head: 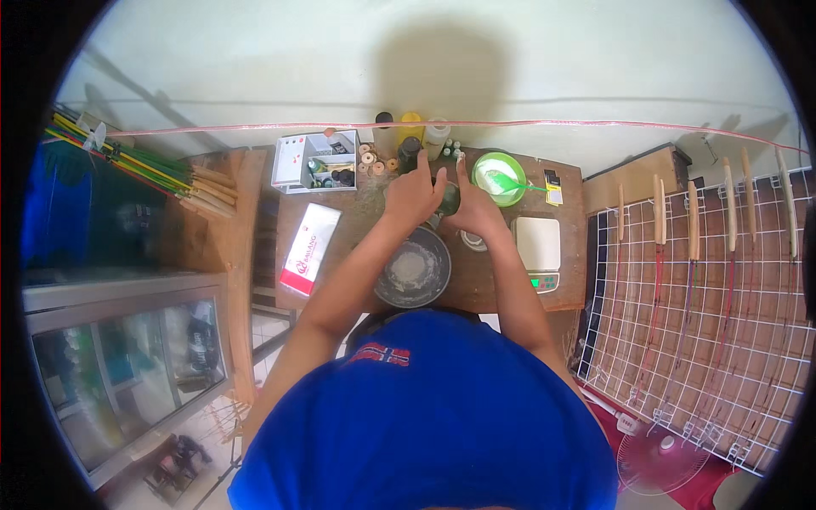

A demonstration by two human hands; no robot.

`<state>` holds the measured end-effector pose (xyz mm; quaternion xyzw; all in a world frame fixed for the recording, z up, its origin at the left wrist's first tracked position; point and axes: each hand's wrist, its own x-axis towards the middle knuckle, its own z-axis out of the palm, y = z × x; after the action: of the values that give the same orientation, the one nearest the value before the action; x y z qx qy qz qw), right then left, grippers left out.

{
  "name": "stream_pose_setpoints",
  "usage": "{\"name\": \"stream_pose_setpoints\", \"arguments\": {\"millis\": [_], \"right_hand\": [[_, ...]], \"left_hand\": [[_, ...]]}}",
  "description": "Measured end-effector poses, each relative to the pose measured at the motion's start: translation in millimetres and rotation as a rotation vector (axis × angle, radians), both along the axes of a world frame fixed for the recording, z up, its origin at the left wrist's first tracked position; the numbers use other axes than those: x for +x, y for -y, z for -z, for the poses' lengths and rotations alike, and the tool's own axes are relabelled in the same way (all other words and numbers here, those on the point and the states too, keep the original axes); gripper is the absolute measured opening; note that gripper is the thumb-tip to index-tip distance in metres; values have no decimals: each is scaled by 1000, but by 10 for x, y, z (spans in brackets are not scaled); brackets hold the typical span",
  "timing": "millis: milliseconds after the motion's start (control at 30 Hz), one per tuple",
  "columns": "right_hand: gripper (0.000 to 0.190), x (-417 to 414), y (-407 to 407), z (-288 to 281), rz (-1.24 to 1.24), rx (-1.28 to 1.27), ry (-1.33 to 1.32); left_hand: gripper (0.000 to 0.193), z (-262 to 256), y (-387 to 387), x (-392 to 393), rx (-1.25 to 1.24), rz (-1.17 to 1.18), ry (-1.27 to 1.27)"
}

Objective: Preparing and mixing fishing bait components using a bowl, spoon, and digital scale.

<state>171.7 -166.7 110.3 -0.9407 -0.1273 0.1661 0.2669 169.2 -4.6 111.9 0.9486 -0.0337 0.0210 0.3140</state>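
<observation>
On a brown wooden table, my left hand (413, 192) and my right hand (473, 207) reach forward, close together, with their index fingers pointing away from me. A dark, rounded container (450, 199) shows between them; whether either hand grips it is hidden. White residue marks my right index fingertip. Nearer to me, below my left wrist, stands a dark grey bowl (414, 271) with white powder in it. A clear round lid or dish (472, 241) lies by my right wrist. Just beyond my left hand is a dark-capped bottle (409, 153).
A green bowl (521, 167) of white powder holds a green spoon (507, 183). A digital scale (537, 245) sits at right, a printed plastic packet (310, 248) at left. A white organizer box (290, 164), wooden spools (366, 158) and bottles line the back. A wire grid (676, 319) stands at right.
</observation>
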Motion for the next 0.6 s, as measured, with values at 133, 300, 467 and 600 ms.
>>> {"name": "stream_pose_setpoints", "arguments": {"millis": [133,300,467,600], "right_hand": [[124,9,16,-19,-16,26,-10],[126,32,29,-8,-64,12,-32],[128,48,23,-1,-55,133,-115],[128,12,51,72,41,228,-70]], "left_hand": [[57,49,-97,5,-113,147,118],[55,125,-163,19,-131,199,134],[55,82,-189,39,-120,271,189],[55,-67,-155,11,-142,160,112]]}}
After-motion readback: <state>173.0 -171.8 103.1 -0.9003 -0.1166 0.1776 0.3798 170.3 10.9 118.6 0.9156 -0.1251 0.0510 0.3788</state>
